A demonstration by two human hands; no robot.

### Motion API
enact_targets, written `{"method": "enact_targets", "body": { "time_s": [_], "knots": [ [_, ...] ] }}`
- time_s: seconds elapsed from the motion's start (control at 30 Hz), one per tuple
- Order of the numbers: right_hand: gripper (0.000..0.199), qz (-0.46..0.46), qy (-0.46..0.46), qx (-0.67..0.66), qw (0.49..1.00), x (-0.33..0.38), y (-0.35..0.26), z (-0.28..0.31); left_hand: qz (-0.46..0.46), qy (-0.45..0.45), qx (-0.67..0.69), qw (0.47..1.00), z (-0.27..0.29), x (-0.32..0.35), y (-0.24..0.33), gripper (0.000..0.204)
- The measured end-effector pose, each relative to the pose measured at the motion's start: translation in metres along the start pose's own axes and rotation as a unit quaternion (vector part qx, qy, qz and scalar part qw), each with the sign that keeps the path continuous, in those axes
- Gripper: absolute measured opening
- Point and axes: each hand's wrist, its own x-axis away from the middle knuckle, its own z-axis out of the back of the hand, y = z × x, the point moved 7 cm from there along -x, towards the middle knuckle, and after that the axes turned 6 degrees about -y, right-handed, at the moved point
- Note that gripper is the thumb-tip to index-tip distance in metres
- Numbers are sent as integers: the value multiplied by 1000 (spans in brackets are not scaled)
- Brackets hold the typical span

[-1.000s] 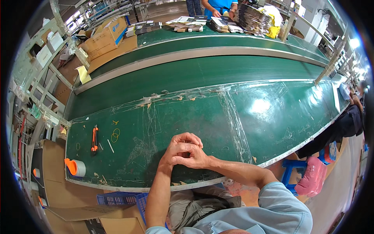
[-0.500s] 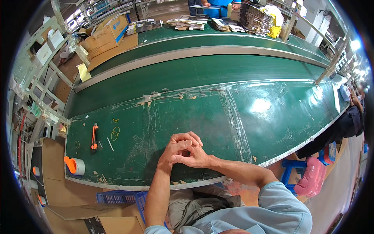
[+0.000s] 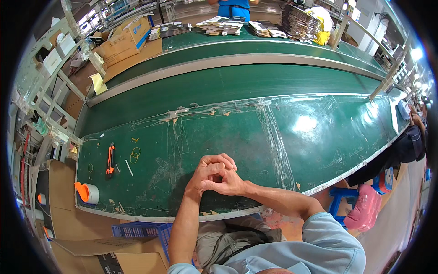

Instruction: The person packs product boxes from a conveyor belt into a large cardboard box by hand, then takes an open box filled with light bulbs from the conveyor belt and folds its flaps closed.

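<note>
On the green bench (image 3: pixel 319 137), the orange utility knife (image 3: pixel 110 159) serves as the marker. Just below and left of it, at the bench's near corner, lies a tape roll (image 3: pixel 87 192) with an orange core; it sits close to the edge, so a nudge could probably send it off. Just right of the knife lie yellow rubber bands (image 3: pixel 134 155) and a thin white stick (image 3: pixel 129 167). A careless sweep of an arm could scatter these, or catch the knife; whether its blade is out is too small to tell.

Well to the right of the knife, near the bench's front edge, the left hand (image 3: pixel 206 176) and right hand (image 3: pixel 228 181) rest clasped together, fingers curled and pressed into each other. Whether anything small is pinched between them is hidden; I cannot tell. Farther right, a seated person's dark sleeve (image 3: pixel 408 144) is cut off by the rim.
</note>
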Motion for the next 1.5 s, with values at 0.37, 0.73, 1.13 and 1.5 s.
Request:
{"method": "enact_targets", "body": {
  "time_s": [0.37, 0.73, 1.13, 1.5],
  "knots": [
    [47, -17, 3, -13, 1000, 0, -1, 1, 0, -5, -2, 1000, 0, -1, 0, 23],
    [39, 55, 25, 32, 998, -2, -6, 0, -2, -6, -10, 1000, 4, 1, -1, 27],
    [40, 14, 148, 112, 983, 7, -16, 8, 15, 5, -19, 1000, 8, 2, -2, 40],
    [28, 144, 158, 330, 919, 1, -31, 12, -7, -21, -20, 1000, 8, 0, -3, 49]
  ]
}}
